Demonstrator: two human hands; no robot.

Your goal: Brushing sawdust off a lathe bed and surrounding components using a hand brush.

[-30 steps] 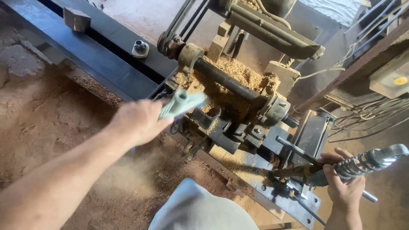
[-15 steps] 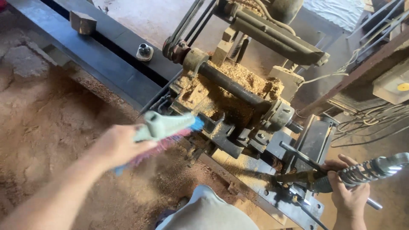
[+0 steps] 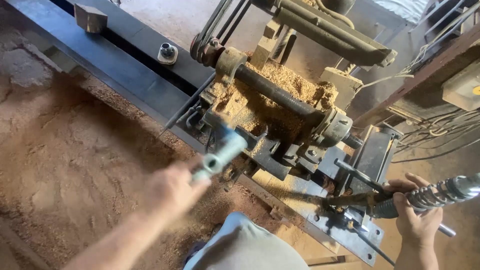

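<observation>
My left hand [image 3: 172,189] is blurred with motion and grips a pale grey-green tool with a tubular end [image 3: 219,156], its tip close to the front of the sawdust-covered machine [image 3: 272,107]. At the lower right, my right hand [image 3: 417,220] is closed around a dark ridged metal shaft with a coiled spring [image 3: 440,192], held against a thin steel rod [image 3: 357,172] by the machine's grey base plate [image 3: 345,235].
A long dark steel rail [image 3: 120,60] runs from upper left, carrying a bolt [image 3: 167,51] and a block [image 3: 91,17]. Sawdust covers the ground [image 3: 65,160] at left. Drive belts [image 3: 215,22] rise at top; loose cables [image 3: 430,135] hang at right. My pale-trousered knee [image 3: 245,247] is below.
My left hand pulled back down and left, then swung right again, turning the tool so its tubular end faces the machine. My right hand stays on the ridged shaft.
</observation>
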